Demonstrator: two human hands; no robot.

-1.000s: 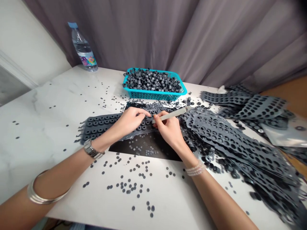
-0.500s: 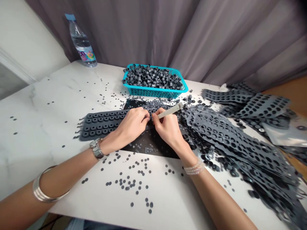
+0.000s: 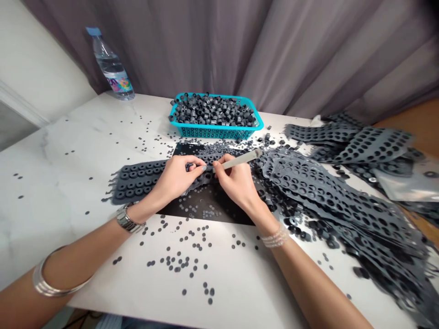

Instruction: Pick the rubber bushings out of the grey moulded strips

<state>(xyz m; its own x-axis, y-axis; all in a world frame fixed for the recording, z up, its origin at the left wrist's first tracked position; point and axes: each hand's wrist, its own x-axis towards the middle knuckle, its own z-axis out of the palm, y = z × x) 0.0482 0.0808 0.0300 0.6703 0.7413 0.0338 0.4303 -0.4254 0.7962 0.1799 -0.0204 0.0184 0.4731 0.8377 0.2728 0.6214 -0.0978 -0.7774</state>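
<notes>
Nearest, dark discs (image 3: 183, 265) lie scattered over the white marbled tabletop (image 3: 137, 292). Beyond them is a black mat (image 3: 233, 208), with a dark grey sheet of raised rings (image 3: 137, 180) lying partly across it and running out to the left onto the table. The left hand (image 3: 179, 176) rests over the sheet, thumb and forefinger nearly meeting around a dark bit by the rings; I cannot tell whether they pinch it or only press beside it. The right hand (image 3: 237, 180) pinches a pale, slim-handled tool (image 3: 242, 158), its working end hidden by the fingers, just beside the left fingertips. The step in hand looks like working one ring with the tool, and the next move calls for a steady left hold and a small, controlled push clear of that thumb. To the right spread perforated sheets (image 3: 315, 187), many holes open. Farther back stand a turquoise basket (image 3: 216, 131) heaped with short dark tubular pieces (image 3: 212, 109) and, at left, a water bottle (image 3: 115, 75) before the grey curtain (image 3: 206, 45).
</notes>
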